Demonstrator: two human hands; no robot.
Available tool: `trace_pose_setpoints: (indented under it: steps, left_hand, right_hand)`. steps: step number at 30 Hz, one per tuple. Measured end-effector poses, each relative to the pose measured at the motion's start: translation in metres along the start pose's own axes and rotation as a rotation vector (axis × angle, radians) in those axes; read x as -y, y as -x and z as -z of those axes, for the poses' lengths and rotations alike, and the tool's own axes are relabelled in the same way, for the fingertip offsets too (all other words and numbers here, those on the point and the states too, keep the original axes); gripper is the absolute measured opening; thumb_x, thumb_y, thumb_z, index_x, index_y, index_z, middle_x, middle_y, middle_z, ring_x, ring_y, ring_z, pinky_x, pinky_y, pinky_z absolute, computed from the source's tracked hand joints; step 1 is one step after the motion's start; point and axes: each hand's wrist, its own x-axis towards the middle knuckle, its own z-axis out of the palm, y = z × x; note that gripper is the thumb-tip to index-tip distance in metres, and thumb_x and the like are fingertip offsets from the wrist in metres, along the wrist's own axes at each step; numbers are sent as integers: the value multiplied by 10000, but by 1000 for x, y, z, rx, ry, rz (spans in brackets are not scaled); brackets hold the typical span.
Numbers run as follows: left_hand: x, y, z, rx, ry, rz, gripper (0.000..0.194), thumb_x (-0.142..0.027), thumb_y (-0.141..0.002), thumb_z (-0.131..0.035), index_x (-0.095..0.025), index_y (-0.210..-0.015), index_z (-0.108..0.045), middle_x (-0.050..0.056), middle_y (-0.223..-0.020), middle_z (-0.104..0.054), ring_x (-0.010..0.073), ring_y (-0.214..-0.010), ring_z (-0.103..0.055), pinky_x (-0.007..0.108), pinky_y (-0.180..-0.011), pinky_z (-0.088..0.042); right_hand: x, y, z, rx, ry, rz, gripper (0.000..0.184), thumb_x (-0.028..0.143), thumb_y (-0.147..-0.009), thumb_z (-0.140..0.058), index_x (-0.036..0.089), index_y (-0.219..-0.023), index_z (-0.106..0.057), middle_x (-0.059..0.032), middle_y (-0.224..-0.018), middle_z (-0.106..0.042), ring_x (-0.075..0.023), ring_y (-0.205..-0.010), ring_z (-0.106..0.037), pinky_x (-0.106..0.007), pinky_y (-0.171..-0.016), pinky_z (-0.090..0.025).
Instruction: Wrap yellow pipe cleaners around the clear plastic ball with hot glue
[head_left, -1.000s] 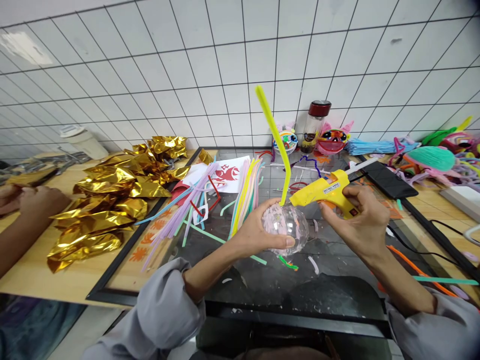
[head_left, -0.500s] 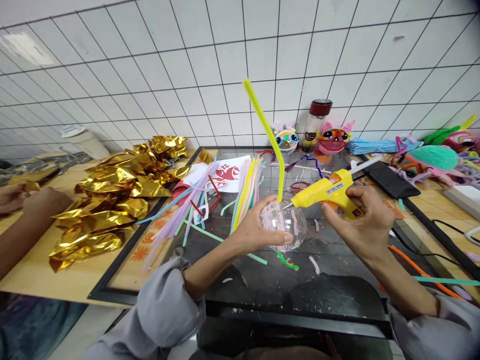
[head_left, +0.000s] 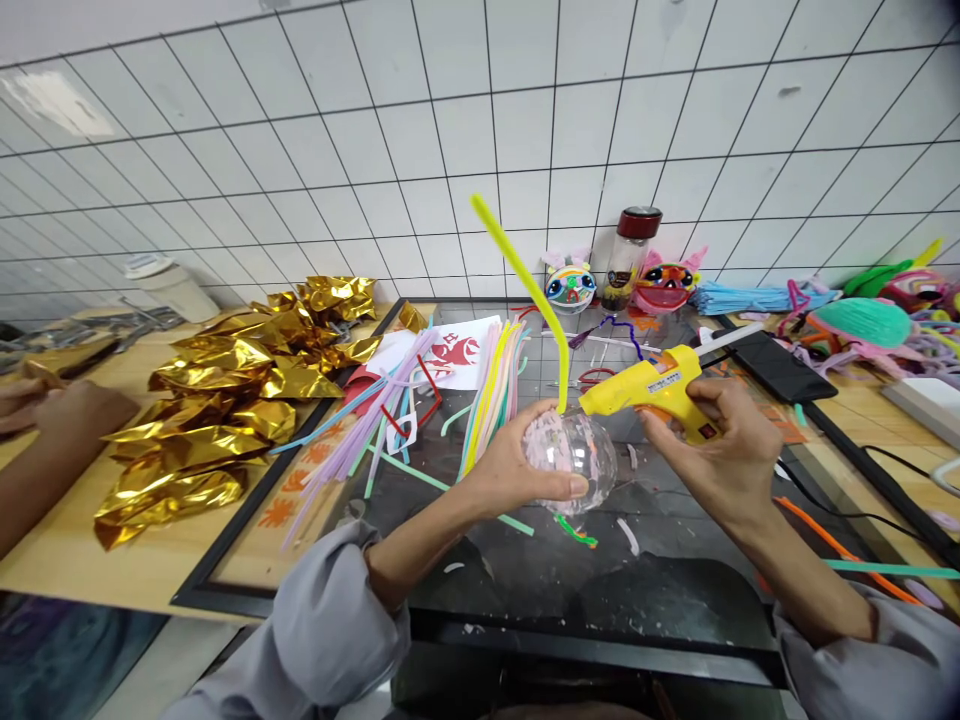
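Head view: left fingers (head_left: 559, 486) wrap around the clear ball (head_left: 589, 455).

The glue gun (head_left: 641, 386) was coloured bright yellow and the bent stem (head_left: 529, 282) yellow-green. The clear ball (head_left: 581, 465) was patched with pale pink. The white wall (head_left: 450, 130) was crossed by a dark grid. The foil (head_left: 214, 400) was coloured gold, the sleeves (head_left: 322, 610) grey, and the white sheet (head_left: 469, 375) was marked with a red design (head_left: 457, 350).

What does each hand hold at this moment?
Left hand: closed around the clear ball.
Right hand: closed around the yellow glue gun.
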Motion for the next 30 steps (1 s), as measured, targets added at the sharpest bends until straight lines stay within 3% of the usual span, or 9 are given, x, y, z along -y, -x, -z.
trace_pose_setpoints:
  steps: [14, 23, 30]
  left_hand:
    - [2, -3, 3, -39, 44, 33, 984, -350, -489, -892, -128, -1353, -478, 114, -1229, -623, 254, -1061, -615, 353, -963, -468]
    - [0, -1, -3, -29, 63, -4, 878, -297, -487, -893, -145, -1282, -554, 77, -1086, -701, 246, -959, -672, 342, -875, -528]
    - [3, 0, -3, -34, 17, 33, 988, -333, -483, -904, -126, -1360, -501, 108, -1181, -675, 265, -1036, -653, 336, -892, -527]
  right_hand:
    - [4, -1, 5, 33, -31, -38, 262, 382, -733, -747, 243, -859, -564, 6, -741, -644, -155, -565, -600, -282, -498, -503]
    - [1, 3, 1, 3, 20, -28, 287, 392, -745, -769, 234, -879, -570, 7, -754, -644, -157, -593, -619, -279, -531, -509]
    - [3, 2, 0, -9, 35, -24, 278, 399, -752, -761, 233, -867, -570, 2, -748, -644, -162, -591, -617, -285, -530, -501]
